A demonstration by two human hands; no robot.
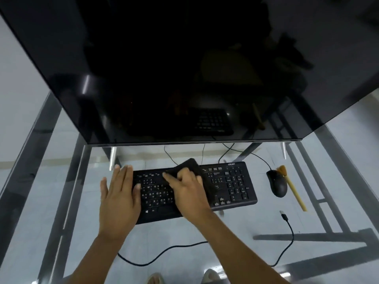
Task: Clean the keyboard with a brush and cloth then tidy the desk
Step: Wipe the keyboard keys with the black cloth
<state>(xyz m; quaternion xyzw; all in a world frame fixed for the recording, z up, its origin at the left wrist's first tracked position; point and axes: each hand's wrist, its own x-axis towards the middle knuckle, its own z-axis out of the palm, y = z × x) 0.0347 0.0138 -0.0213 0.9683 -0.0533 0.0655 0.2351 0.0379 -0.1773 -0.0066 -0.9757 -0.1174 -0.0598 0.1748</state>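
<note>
Head view. The keyboard [194, 190] lies on the glass desk [246, 253], below the dark monitor [184, 68]. The right hand [187, 189] grips a black cloth [191, 166], fingers curled round it, pressing it onto the upper key rows near the middle. The left hand [118, 198] lies flat, fingers straight, on the keyboard's left end, steadying it. The brush [292, 188] rests just beside the mouse [277, 183], to the right. Risks: hard wiping could pop a keycap or slide the keyboard on the smooth glass; a wide sweep may snag the loose cable [287, 228]. Both forearms reach forward, wrists low.
</note>
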